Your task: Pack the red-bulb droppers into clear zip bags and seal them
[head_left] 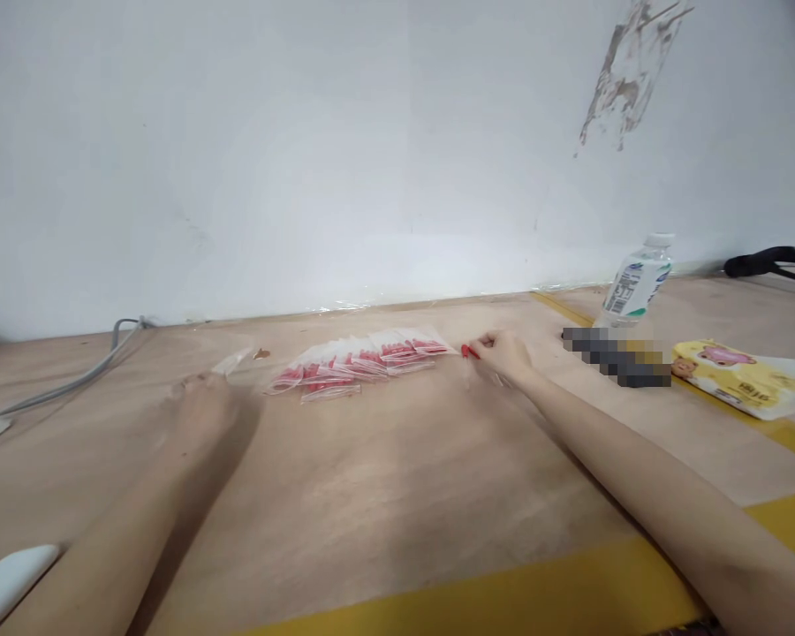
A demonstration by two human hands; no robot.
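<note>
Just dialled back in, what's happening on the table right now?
The person's right hand pinches a small red piece just right of a fanned row of clear bags holding red pieces. The left hand rests on the table beside a loose clear bag; blur hides whether it grips it. A water bottle and tissue pack sit far right.

Head-worn, single view; aimed forward, slightly down over table (397, 477); right hand (503, 353) and left hand (202, 396) outstretched ahead; wall (305, 159) beyond them.

Clear bags (361, 364) with red contents lie flat in an overlapping row, a red piece (469, 352) just right of it.
</note>
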